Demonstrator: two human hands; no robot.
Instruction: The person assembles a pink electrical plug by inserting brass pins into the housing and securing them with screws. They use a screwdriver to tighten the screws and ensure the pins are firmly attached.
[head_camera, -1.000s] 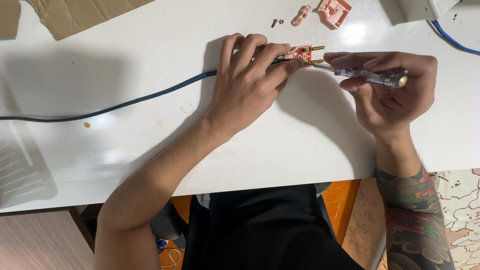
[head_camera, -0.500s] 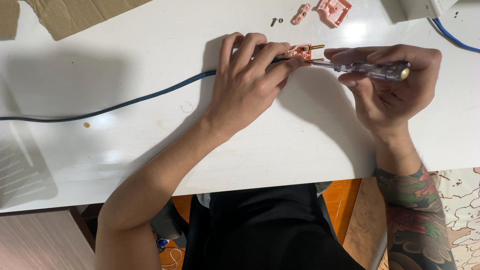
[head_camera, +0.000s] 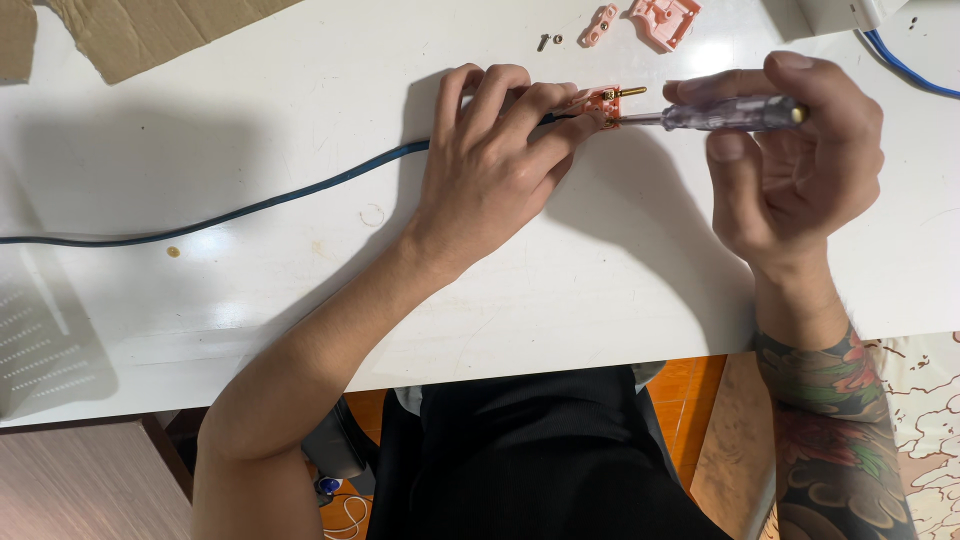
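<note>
My left hand (head_camera: 490, 165) presses a small pink plug body with brass pins (head_camera: 604, 101) down on the white table (head_camera: 300, 300), fingers curled over it. A dark blue cable (head_camera: 250, 210) runs from under this hand to the left edge. My right hand (head_camera: 790, 160) grips a screwdriver with a clear purple handle (head_camera: 725, 113), held level, its metal tip touching the plug body from the right.
A pink plug cover (head_camera: 662, 18), a smaller pink piece (head_camera: 598, 24) and two tiny screws (head_camera: 548, 41) lie at the far edge. Torn cardboard (head_camera: 150, 30) sits at the top left. A second blue cable (head_camera: 905, 65) and a white box corner (head_camera: 845, 12) are at the top right.
My right hand has rolled its fingers around the screwdriver handle, which shifted slightly. The left hand and plug have stayed in place.
</note>
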